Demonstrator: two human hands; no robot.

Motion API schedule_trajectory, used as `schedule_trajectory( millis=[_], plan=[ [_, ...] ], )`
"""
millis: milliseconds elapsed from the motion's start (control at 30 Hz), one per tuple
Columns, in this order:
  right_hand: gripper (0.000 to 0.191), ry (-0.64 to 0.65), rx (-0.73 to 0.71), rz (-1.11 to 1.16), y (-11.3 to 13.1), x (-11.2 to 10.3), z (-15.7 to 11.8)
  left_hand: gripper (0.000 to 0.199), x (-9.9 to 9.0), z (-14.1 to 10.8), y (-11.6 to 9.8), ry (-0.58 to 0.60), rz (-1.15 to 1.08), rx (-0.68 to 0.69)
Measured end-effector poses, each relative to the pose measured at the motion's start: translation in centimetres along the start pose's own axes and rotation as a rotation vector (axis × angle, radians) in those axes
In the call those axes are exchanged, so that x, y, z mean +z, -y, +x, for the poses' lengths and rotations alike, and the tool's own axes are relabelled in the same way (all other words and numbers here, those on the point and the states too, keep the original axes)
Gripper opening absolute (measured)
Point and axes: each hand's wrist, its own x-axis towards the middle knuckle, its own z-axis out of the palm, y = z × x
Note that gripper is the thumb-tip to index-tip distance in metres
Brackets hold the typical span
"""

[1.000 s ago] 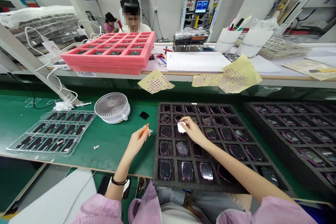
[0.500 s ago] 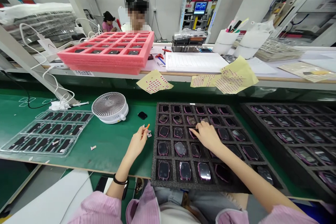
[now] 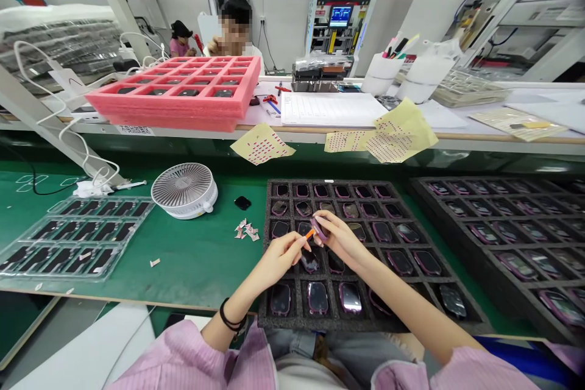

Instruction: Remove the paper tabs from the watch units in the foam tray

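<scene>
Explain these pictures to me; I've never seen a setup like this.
There is no robot here: these are a person's bare hands, and every picture comes from one camera worn on that person's head, looking forward and down.

The left hand holds a thin orange tool against or very near a purple-framed piece, which the right hand holds above a dark foam tray of similar pieces.

A second dark tray is to the right. On the green table to the left are a clear tray of black parts, a round fan, and small pale scraps. A pink foam tray sits behind, higher up.
</scene>
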Motion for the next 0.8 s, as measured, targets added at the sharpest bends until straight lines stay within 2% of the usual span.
schedule_trajectory(
  millis=[67, 167, 333, 467, 533, 667, 800],
  plan=[
    [0.029, 0.023, 0.031, 0.165, 0.2, 1.4, -0.2, 0.038, 0.7, 0.3, -0.3, 0.014, -0.043, -0.02],
    [0.027, 0.038, 0.028, 0.284, 0.4, 2.6, -0.3, 0.038, 1.1, 0.4, -0.6, 0.016, -0.078, -0.026],
    [0.031, 0.026, 0.013, 0.298, 0.7, 3.2, -0.5, 0.038, 1.0, 0.2, -0.7, 0.002, -0.121, -0.028],
    [0.029, -0.022, -0.038, 0.185, 0.8, 3.4, -0.7, 0.039, 0.8, 0.2, -0.9, -0.016, -0.087, -0.019],
    [0.031, -0.004, -0.041, 0.162, 0.8, 3.5, -0.7, 0.039, 0.7, 0.2, -1.2, 0.002, -0.1, -0.033],
    [0.037, 0.108, 0.065, 0.32, 1.0, 4.1, -0.7, 0.042, 0.9, 0.1, -1.4, 0.007, -0.183, -0.031],
    [0.036, 0.074, 0.062, 0.41, 1.2, 4.4, -1.0, 0.045, 1.4, 0.0, -1.1, -0.003, -0.25, -0.009]
  ],
)
